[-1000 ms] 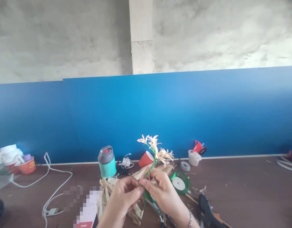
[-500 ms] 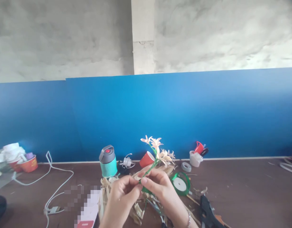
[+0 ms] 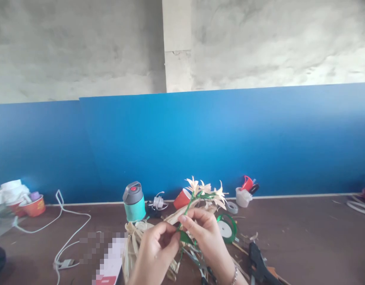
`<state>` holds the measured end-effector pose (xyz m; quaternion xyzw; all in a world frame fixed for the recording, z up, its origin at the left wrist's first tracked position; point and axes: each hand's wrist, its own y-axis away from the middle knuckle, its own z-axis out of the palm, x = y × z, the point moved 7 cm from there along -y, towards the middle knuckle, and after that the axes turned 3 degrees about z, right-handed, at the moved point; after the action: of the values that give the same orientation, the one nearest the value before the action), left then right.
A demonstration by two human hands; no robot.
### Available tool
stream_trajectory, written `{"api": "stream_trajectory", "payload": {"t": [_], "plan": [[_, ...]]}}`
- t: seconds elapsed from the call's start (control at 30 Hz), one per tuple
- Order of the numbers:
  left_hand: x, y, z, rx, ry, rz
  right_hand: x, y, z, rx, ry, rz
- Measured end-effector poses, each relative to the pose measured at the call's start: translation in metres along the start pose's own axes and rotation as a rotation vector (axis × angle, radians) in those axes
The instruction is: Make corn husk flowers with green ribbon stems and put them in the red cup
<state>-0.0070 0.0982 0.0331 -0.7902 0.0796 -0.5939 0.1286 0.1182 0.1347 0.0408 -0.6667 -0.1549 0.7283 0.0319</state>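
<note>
An artificial flower spray (image 3: 194, 188), with pale cream petals on a green-wrapped stem, stands tilted above my hands. My left hand (image 3: 160, 247) is closed, pinching the stem's lower end between thumb and fingers. Just above it, my right hand (image 3: 206, 233) is closed around the stem too, thumb against fingers. Green ribbon (image 3: 186, 237) hangs in a loop between the hands; which fingers hold it I cannot tell. Behind my right wrist lies a green ribbon spool (image 3: 226, 229) with a white centre. Dried husks (image 3: 130, 249) are spread beneath and beside my hands.
A teal jar (image 3: 135, 208) stands at the back, with an orange cup (image 3: 182, 198) lying beyond the husks. A black glue gun (image 3: 261, 263) rests at right, scissors (image 3: 201, 269) below my hands. White cables (image 3: 62, 245) and a tape roll (image 3: 232, 207) lie on the brown table (image 3: 312, 245).
The flower spray has turned, its heads swinging to the right and slightly lower. My right hand has shifted a little along the stem, and more of the green ribbon shows between my hands.
</note>
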Motion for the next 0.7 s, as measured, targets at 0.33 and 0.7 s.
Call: {"api": "stream_trajectory", "payload": {"t": [0.33, 0.7], "plan": [[0.002, 0.0, -0.001, 0.056, -0.109, 0.125, -0.003, 0.001, -0.001, 0.105, 0.278, -0.079], [-0.025, -0.004, 0.007, 0.034, 0.525, -0.242, 0.016, -0.003, 0.011, -0.179, 0.0, 0.135]]}}
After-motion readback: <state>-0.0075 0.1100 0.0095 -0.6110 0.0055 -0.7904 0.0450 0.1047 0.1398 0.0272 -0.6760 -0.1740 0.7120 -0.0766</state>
